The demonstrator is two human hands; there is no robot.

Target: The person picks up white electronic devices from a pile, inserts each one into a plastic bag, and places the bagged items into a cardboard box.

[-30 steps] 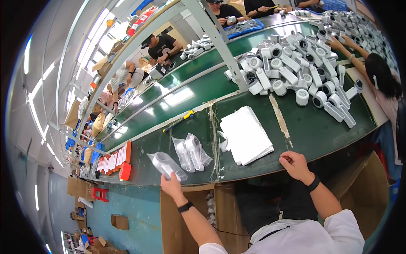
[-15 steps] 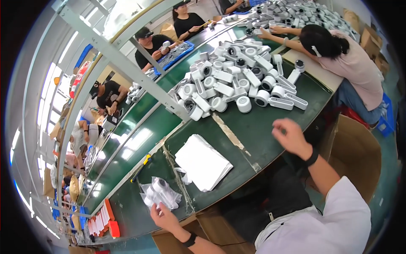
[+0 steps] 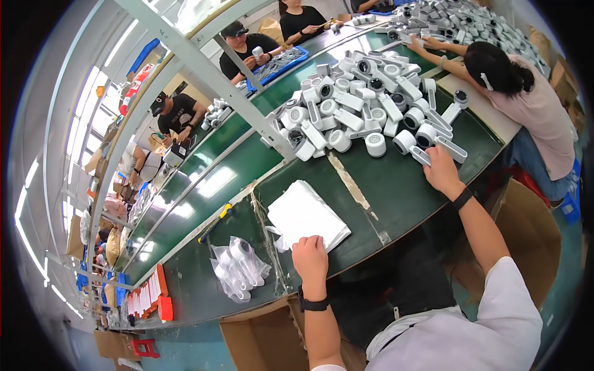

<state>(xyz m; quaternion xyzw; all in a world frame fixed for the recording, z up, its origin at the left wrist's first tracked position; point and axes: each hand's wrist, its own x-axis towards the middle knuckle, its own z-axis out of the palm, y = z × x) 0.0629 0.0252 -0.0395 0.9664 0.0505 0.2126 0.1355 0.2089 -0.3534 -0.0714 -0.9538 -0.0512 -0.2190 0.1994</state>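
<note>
My right hand [image 3: 443, 170] reaches the near right edge of a large heap of white handheld fans [image 3: 349, 111]. Its fingers are closed on the handle of one handheld fan [image 3: 421, 155], which lies on the table. My left hand [image 3: 310, 260] rests at the near edge of a stack of thin white plastic bags [image 3: 306, 213]. Its fingers are curled together on the bags, with the fingertips partly hidden. Left of that hand, several fans lie wrapped in clear plastic [image 3: 240, 270].
A yellow and black cutter knife [image 3: 215, 222] lies by the table's inner rail. Orange-red trays [image 3: 148, 297] stand at the far left. Open cardboard boxes [image 3: 263, 331] are below the table edge. A co-worker in pink [image 3: 526, 105] sits at the right; others work across the belt.
My left hand has left the wrapped fans and moved right to the stack of white bags. My right hand has moved up to the heap and closed on a fan.
</note>
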